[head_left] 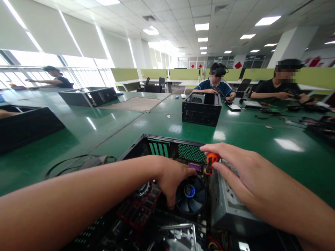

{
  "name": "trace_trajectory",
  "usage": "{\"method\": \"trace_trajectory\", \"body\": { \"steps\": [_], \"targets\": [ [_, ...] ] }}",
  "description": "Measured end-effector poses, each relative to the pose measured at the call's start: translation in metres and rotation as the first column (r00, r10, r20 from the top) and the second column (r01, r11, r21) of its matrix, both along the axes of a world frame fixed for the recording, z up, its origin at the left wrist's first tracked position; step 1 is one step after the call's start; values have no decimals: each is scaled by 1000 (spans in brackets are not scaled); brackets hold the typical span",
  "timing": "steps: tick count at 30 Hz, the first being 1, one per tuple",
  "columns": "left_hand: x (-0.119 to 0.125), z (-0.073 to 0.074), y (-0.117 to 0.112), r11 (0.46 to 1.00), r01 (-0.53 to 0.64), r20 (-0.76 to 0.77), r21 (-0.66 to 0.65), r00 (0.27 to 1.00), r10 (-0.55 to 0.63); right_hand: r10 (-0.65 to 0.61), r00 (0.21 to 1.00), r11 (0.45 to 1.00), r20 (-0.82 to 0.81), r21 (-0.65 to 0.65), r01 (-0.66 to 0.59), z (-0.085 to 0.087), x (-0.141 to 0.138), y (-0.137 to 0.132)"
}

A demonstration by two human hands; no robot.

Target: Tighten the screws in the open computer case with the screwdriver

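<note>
An open black computer case [131, 146] lies in front of me. Inside it, my left hand [174, 174] curls round the rim of a black cooling fan [192, 200] with a blue hub, thumb on its near left side and fingers at its far edge. My right hand [235, 167] grips the orange and black handle of a screwdriver [211, 162], held upright beyond the fan; its tip is hidden. Beneath my right hand sits a grey metal power supply [227, 205]. A red circuit board [138, 205] is left of the fan, and a purple connector [194, 167] shows behind it.
Another black case [201, 109] stands further across the green table [146, 123], with more cases at left. Two people [216, 80] sit opposite, and another person sits far left. Cables [295, 118] and parts lie at right; a black cable [65, 162] lies beside my case.
</note>
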State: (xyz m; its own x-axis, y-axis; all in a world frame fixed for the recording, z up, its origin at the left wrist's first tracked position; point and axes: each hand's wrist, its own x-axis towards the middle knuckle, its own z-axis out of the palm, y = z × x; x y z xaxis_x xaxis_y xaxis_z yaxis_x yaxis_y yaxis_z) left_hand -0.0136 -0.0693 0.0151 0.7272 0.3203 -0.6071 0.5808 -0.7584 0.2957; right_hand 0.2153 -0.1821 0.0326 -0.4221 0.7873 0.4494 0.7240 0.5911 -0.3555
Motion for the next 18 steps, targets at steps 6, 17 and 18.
{"method": "trace_trajectory", "body": {
  "steps": [6,17,18],
  "targets": [
    [2,2,0,1000,3,-23,-9,1000,-3,22,1000,1000,9,-11,-22,-2,-3,0],
    [-3,-4,2,1000,-15,22,-16,1000,15,-48,999,986,-25,161,51,14,-2,-27],
    [-3,-5,2,999,-18,36,-29,999,19,-19,1000,989,-8,146,20,16,-3,-31]
  ]
}}
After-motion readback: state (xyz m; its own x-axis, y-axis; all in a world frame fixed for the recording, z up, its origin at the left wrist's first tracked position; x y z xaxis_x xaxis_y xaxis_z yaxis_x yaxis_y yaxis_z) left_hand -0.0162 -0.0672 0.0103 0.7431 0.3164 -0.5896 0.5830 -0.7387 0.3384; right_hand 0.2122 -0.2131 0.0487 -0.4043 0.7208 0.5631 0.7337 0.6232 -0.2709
